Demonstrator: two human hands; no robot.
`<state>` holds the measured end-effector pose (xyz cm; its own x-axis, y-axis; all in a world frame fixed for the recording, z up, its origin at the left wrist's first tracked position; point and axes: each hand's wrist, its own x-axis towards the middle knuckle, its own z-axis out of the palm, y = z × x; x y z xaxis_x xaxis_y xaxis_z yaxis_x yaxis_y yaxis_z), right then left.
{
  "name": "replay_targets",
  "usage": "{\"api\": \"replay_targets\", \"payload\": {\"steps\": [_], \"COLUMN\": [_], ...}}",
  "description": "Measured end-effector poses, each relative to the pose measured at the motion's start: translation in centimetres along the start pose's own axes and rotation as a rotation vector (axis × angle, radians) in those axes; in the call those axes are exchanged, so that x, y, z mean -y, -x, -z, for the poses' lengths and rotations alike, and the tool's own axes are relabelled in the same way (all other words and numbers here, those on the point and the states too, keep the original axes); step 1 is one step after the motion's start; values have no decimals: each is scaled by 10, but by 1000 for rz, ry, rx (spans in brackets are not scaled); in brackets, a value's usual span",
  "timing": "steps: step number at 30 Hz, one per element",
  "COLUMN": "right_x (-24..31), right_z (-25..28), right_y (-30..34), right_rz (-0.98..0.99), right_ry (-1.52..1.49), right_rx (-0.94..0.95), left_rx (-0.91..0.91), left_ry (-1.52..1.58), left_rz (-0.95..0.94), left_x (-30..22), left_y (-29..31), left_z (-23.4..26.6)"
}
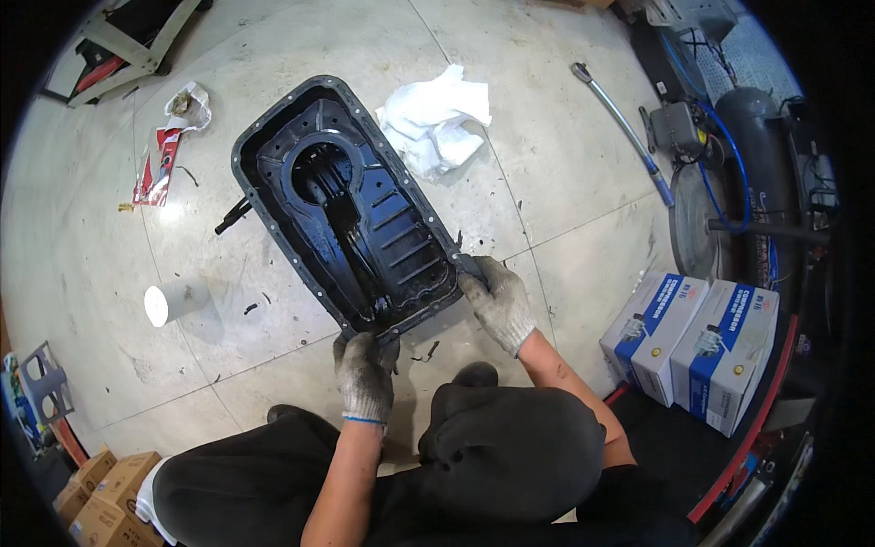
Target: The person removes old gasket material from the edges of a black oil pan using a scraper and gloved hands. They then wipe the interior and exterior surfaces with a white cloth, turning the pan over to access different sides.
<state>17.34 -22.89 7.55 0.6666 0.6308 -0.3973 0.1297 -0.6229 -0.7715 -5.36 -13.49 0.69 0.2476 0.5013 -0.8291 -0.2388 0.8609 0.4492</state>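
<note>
A large black oil pan [390, 239] is tilted across the floor in front of me, open side up, with dark wet oil in its channel and bolt holes along its rim. My left hand [365, 372], in a grey dirty knit glove, grips the pan's near edge at the lower left corner. My right hand [499, 303], gloved likewise, is closed at the near right corner, its thumb against the rim; the fingertips are partly hidden. Small dark scraps lie on the floor around the pan. Beyond the pan's right side is a crumpled white cloth [437, 123].
A white cylinder [178, 303] stands at left, near a red-and-white torn packet [162, 169]. At right lie a long torque wrench [624, 132] and two white-and-blue cartons [725, 356]. A black tank [755, 182] with blue hose is beyond them. Brown boxes [114, 501] sit lower left.
</note>
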Motion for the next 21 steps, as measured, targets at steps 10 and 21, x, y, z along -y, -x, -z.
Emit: {"api": "replay_targets", "payload": {"steps": [10, 21], "right_x": [100, 118], "right_z": [73, -43], "right_y": [-94, -135], "right_rz": [98, 430], "right_ry": [1114, 1349], "right_rx": [285, 655], "left_rx": [-44, 218], "left_ry": [32, -577], "left_rz": [3, -247], "left_x": [17, 26], "left_y": [-21, -23], "left_z": [-4, 21]}}
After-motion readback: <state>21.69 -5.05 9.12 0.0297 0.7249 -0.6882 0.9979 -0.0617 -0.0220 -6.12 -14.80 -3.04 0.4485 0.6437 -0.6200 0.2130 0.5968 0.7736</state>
